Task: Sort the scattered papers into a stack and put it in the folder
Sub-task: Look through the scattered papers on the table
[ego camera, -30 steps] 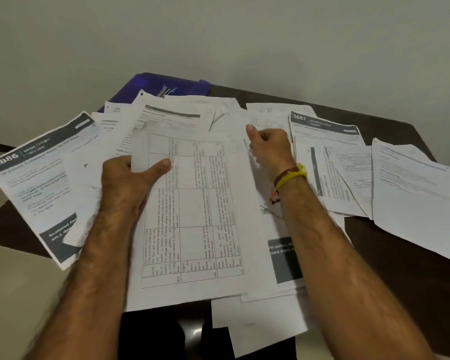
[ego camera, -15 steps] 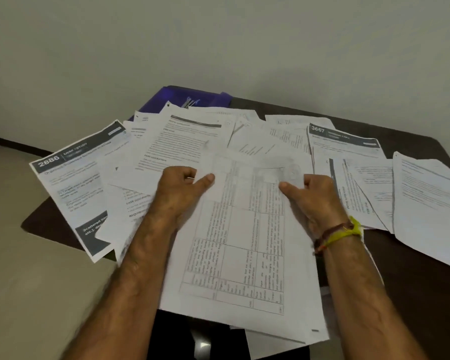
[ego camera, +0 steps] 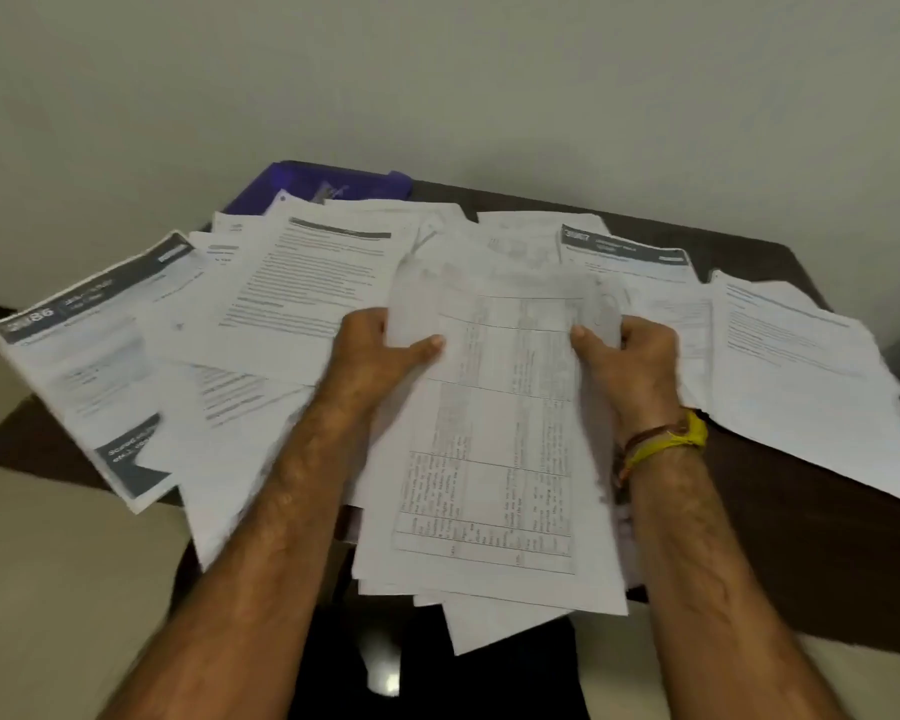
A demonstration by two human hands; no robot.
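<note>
Both hands grasp the gathered stack (ego camera: 494, 459): your left hand (ego camera: 370, 356) pinches its left edge, thumb on top, and your right hand (ego camera: 635, 356) clamps the right edge. Stack is held just in front of the purple folder (ego camera: 328, 187), over loose papers (ego camera: 302, 283) fanned left and right of it on the table (ego camera: 780, 537). Risk: sheets in the stack are misaligned, lower ones jut out toward you, so a loose grip could let them slide off. Lifting may also drag the loose pages off the table edge. Folder is mostly buried under papers, so open or closed is unclear. Print is blurred and your fingers under the stack are hidden.
</note>
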